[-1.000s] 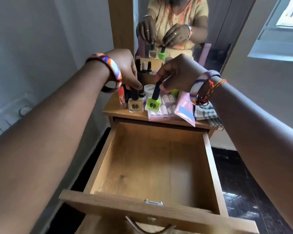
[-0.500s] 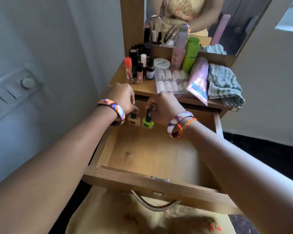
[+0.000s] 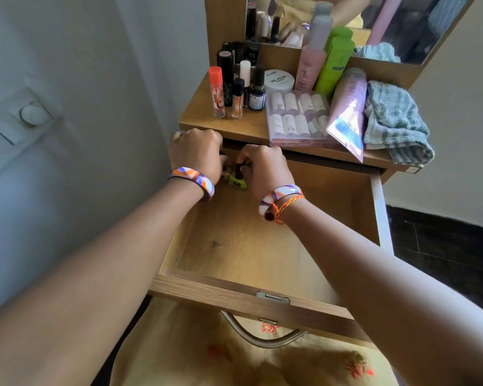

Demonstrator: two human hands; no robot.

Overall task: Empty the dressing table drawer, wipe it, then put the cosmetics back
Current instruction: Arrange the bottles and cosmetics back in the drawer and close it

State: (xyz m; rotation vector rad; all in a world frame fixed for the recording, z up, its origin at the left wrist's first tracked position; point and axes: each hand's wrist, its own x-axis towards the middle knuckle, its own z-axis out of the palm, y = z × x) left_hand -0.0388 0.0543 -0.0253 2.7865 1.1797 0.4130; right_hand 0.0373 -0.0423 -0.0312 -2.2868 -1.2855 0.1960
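Wall point(image 3: 81, 79) is taking up the left side, pale grey, with a switch panel point(image 3: 17, 121) and round dial showing blurred at the edge. Left hand point(image 3: 197, 154) is reaching into the back left corner of the open drawer point(image 3: 234, 246), fingers curled around a beige nail polish bottle point(image 3: 226, 171) that is mostly hidden; an orange-purple bangle is sitting on that wrist. Green nail polish bottle point(image 3: 238, 181) is standing right beside it, touching or nearly so, and the right hand point(image 3: 265, 169) is pinching its dark cap. Rest of the drawer floor is showing bare wood with a small dark mark near the middle.

Dressing table top point(image 3: 207, 115) above is carrying the remaining cosmetics: red-capped tube point(image 3: 217, 91) and dark lip tubes at left, white nail polish remover jar point(image 3: 278, 79), clear pack of small bottles point(image 3: 296, 115), pink bottle point(image 3: 311, 51) and green bottle point(image 3: 335, 62) standing against the mirror point(image 3: 374, 20), lilac tube point(image 3: 347, 112) lying tilted. Striped cloth point(image 3: 393, 121) is lying crumpled at the right end, hanging a little over the edge. Dark floor point(image 3: 444, 246) is showing to the right.
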